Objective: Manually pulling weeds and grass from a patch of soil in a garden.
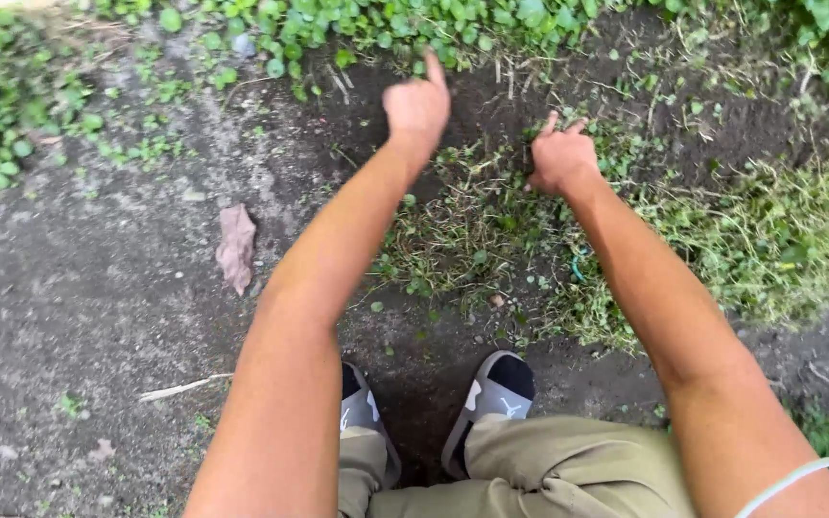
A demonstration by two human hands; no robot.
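Directly ahead of the person, past both feet, lies a patch of low weeds and dry grass (491,230) growing out of dark soil (79,288). The patch runs roughly across the view, from just right of the left forearm out toward the right edge, where it thickens into a greener tuft.

The right hand (562,158) is the nearer of the two to the patch. It sits at the patch's far edge, curled into a loose fist with the knuckles up and one or two fingers raised; it appears to touch the grass there, though whether any stems are pinched inside the fist cannot be told from this angle. The left hand (416,105) is lifted clear of the ground, beyond the patch's left end and over bare dark earth, fingers folded and one finger or the thumb pointing upward. It shows nothing held, but the palm faces away and the inside of the fist is hidden.

Both arms reach forward and slightly apart, the patch lying between and below them.

Other items noted: a brown dead leaf (236,246) on the soil, well left of the left arm; a pale dry twig (184,388) nearer the feet; grey and black slide sandals (491,393) below olive shorts (530,470); a belt of broad-leaved ground cover (338,29) along the top edge. A thin pale cord (798,475) crosses the lower right corner, cut off by the frame. A small bluish-green curl among the grass is too small to identify.
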